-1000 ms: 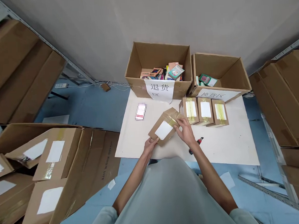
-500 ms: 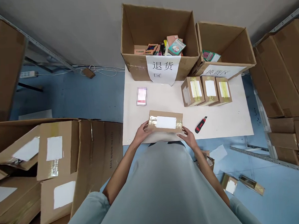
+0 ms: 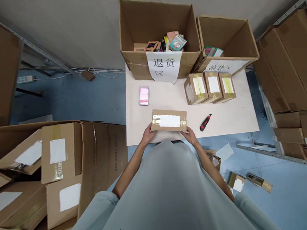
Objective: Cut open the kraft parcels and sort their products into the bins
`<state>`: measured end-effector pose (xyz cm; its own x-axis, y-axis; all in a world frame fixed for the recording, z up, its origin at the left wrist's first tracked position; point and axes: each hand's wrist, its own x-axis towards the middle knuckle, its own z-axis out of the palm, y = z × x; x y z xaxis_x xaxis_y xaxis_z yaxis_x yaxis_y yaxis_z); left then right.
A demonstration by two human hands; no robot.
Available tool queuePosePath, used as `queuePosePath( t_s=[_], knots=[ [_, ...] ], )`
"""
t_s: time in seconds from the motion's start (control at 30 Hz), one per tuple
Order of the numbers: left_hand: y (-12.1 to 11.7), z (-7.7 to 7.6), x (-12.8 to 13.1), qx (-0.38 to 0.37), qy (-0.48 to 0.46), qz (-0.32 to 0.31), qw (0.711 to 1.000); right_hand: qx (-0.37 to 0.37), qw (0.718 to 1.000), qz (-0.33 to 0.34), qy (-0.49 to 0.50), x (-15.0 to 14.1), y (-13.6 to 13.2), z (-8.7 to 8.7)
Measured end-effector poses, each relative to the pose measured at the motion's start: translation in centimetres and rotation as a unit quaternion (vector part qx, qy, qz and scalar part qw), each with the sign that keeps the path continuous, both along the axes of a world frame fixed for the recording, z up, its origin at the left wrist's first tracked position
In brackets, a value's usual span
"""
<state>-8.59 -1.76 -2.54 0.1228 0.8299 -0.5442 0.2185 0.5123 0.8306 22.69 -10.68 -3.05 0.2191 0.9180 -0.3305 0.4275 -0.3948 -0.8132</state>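
A small taped cardboard box (image 3: 155, 113) with a white label lies between my hands near the front edge of the table. My left hand (image 3: 147, 134) grips its lower left corner. At the lower right corner, my right hand (image 3: 189, 135) holds it too, the fingertips partly hidden by the box. To the right lies a red and black box cutter (image 3: 205, 122). Farther back on the left is a phone (image 3: 144, 95), its screen blurred. Three more small labelled boxes (image 3: 214, 85) stand in a row at the back right.
Two large open cartons, one with several packaged items (image 3: 130, 65) and one with a few (image 3: 229, 63), stand at the back of the table (image 3: 165, 97). A big carton (image 3: 101, 153) of parcels is at my left. Stacked boxes (image 3: 285, 61) stand right; scraps (image 3: 237, 181) lie on the floor.
My right hand has closed in on the box's right corner, its fingers less spread than before. The left hand stays on the left end. The whole view has shifted slightly.
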Motion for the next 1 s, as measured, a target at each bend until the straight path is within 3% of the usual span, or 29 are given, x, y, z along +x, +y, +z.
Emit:
queuePosePath(
  t_s=[0.1,0.27,0.37,0.57,0.8,1.0],
  knots=[
    [-0.6,0.9,0.4,0.009,-0.013,0.024,1.000,-0.021,0.998,-0.039,0.046,0.7,0.6,1.2],
    [-1.8,2.9,1.1,0.019,-0.041,0.038,0.998,0.008,0.997,-0.011,0.076,3.3,2.0,4.1],
    [-2.3,3.4,2.2,0.026,-0.040,0.049,0.998,0.009,0.995,-0.007,0.100,4.5,3.2,4.6],
    [-3.5,1.9,4.6,-0.007,0.003,0.068,0.998,-0.033,0.992,0.008,0.125,6.3,4.2,2.2],
    [-5.9,0.8,5.2,-0.034,0.032,0.083,0.995,-0.086,0.980,0.066,0.169,8.2,0.7,0.2],
    [-6.3,0.5,5.6,-0.064,0.059,0.092,0.992,-0.094,0.981,0.049,0.163,8.2,-0.8,-1.2]
  ],
)
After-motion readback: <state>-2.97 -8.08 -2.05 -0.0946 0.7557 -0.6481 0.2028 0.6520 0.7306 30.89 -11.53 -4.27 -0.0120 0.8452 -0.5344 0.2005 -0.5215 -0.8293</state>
